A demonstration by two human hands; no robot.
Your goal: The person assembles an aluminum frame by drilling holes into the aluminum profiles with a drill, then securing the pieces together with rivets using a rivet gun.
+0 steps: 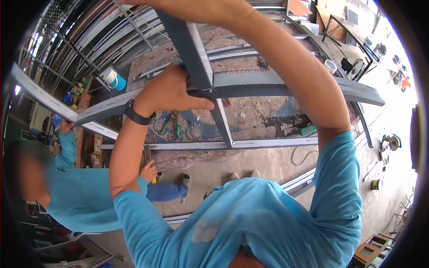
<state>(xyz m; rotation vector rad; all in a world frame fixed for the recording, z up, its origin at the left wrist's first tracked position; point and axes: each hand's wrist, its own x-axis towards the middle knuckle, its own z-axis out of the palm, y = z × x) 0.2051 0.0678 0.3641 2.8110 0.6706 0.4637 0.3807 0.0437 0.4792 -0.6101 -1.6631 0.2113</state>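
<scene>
My left hand (pixel 172 91), with a black band at the wrist, grips the dark metal frame where an upright bar (pixel 185 42) meets a long crossbar (pixel 250 84). Its thumb lies along the crossbar's near side. At the top edge, my right hand (pixel 192 8) reaches over the upright bar's upper part; its fingers are cut off by the view. A shorter bar (pixel 222 123) runs from the joint to a lower rail (pixel 272 142). Beneath the frame lie green-handled pliers (pixel 178 129) on a worn, patterned work surface (pixel 196 154).
At the left, a co-worker (pixel 85 196) holds a hammer (pixel 149 154) and touches a crossing bar (pixel 44 98). A blue-and-white jug (pixel 115 79) stands beyond. A green tool (pixel 308 129) lies right. Metal lengths (pixel 103 35) fill racks behind; a cable (pixel 297 156) hangs near the floor.
</scene>
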